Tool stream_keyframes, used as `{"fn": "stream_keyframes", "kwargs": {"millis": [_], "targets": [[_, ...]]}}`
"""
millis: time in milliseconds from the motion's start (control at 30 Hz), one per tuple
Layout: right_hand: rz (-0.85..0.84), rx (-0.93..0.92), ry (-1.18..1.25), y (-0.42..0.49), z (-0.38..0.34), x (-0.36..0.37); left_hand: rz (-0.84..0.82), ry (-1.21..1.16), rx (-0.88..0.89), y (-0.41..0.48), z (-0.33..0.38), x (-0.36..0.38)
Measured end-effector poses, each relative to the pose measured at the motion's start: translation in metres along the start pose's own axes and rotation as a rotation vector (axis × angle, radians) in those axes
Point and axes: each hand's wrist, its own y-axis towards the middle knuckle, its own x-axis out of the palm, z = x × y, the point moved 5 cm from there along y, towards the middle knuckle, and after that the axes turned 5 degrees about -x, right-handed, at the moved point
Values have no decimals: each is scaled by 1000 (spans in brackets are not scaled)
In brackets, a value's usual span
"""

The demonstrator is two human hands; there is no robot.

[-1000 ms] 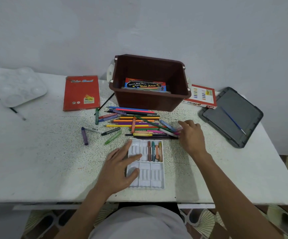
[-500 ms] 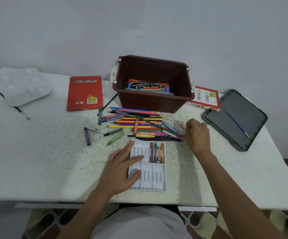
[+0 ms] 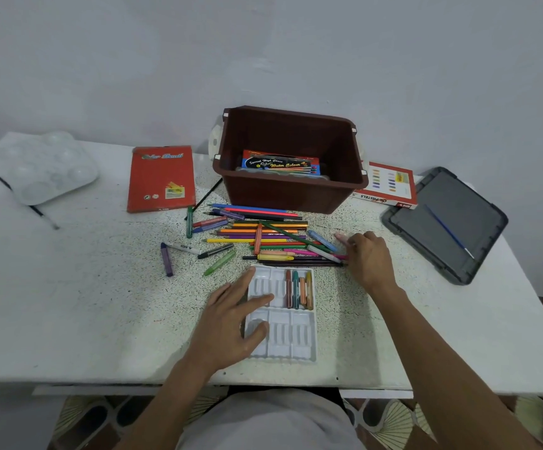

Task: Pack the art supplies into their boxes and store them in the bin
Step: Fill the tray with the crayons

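While pressing tray (image 3: 302, 339) with flat left hand (image 3: 231, 326), pinched pink crayon (image 3: 341, 237) in right hand (image 3: 369, 258). Lay crosswise, beyond tray's far-right corner.

The tray (image 3: 299, 336) lies before me, under my left hand (image 3: 228, 326). At twelve o'clock is the pencil pile (image 3: 263, 233), with the bin (image 3: 283, 196) behind it. The lid (image 3: 439, 228) lies at two o'clock, the palette (image 3: 46, 167) at ten. My right hand (image 3: 369, 258) pinches a crayon (image 3: 340, 237) at the pile's right end.

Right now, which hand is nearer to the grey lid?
Right. The right hand, pinching a pink crayon, is left of the grey lid; the left hand rests on the white tray, farther left.
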Motion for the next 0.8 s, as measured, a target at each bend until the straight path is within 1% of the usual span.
{"fn": "stream_keyframes", "kwargs": {"millis": [100,200,333,400,467,700,800], "targets": [[33,57,144,0,-9,-7,5,0,3,1,0,0],[59,112,372,-7,-31,-22,15,-1,9,1,-1,0],[-50,184,783,-29,-69,-30,15,-4,12,1,-1,1],[-105,172,900,-42,-84,-27,18,-3,12,1,0,0],[-142,135,912,-52,-94,-21,18,3,13,1,0,0],[-214,-77,774,-80,-113,-6,7,19,6,1,1,-2],[-199,-163,650,-87,-119,0,5,19,5,1,1,-3]]}}
